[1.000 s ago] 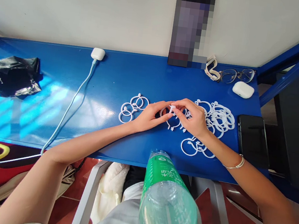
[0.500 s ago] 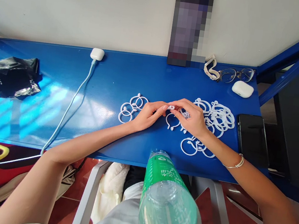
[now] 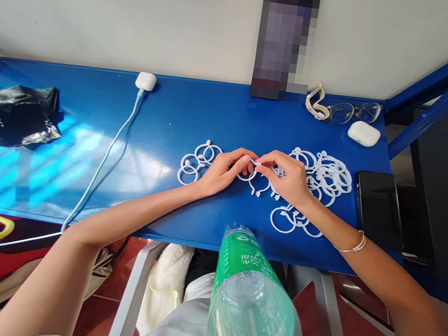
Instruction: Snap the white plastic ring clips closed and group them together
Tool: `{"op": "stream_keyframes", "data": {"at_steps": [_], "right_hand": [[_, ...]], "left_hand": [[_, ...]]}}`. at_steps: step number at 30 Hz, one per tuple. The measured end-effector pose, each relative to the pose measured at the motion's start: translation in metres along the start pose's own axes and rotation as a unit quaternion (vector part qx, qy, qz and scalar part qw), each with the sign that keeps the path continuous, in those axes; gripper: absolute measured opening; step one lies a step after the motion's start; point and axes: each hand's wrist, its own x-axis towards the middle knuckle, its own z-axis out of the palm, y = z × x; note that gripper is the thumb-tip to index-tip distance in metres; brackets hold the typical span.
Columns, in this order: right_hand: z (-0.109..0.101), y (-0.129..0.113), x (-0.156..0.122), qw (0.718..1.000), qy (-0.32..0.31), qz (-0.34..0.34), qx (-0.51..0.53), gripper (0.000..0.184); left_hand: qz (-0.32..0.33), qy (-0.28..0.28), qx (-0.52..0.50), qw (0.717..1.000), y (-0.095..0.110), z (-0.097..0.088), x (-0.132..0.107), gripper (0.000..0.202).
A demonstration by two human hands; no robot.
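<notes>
Both hands meet over the blue table, fingertips nearly touching. Between them is a white plastic curtain ring (image 3: 246,178), its lower arc showing below the fingers. My left hand (image 3: 226,173) pinches it with thumb and forefinger. From the other side, my right hand (image 3: 287,176) pinches at the same ring; the fingers partly hide it. Just below the hands lies another open ring (image 3: 252,186). A heap of white rings (image 3: 333,178) spreads right of my right hand, with a few nearer the front edge. Several rings (image 3: 189,169) lie in a small group left of my left hand.
A clear bottle with a green label (image 3: 247,255) stands in front of me. Black plastic bag (image 3: 17,114), white charger (image 3: 145,81) with cable, watch (image 3: 317,103), glasses (image 3: 342,113), white earbud case (image 3: 364,134) and phone (image 3: 381,204) are on the table. A blurred-out phone (image 3: 283,43) leans against the wall.
The ring in my fingers has turned, so its arc now shows below the hands. My right fingertips have shifted slightly right.
</notes>
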Motion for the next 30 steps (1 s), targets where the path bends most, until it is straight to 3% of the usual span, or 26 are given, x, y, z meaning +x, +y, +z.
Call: {"op": "stream_keyframes", "data": {"at_steps": [11, 30], "right_hand": [[-0.0006, -0.0004, 0.0002, 1.000, 0.011, -0.003, -0.008, 0.026], [-0.0004, -0.0015, 0.0006, 0.999, 0.034, -0.020, -0.031, 0.024]], "left_hand": [[0.017, -0.015, 0.039, 0.999, 0.0042, -0.0014, -0.0018, 0.035], [0.064, -0.003, 0.085, 0.994, -0.0015, 0.0007, -0.0006, 0.041]]}}
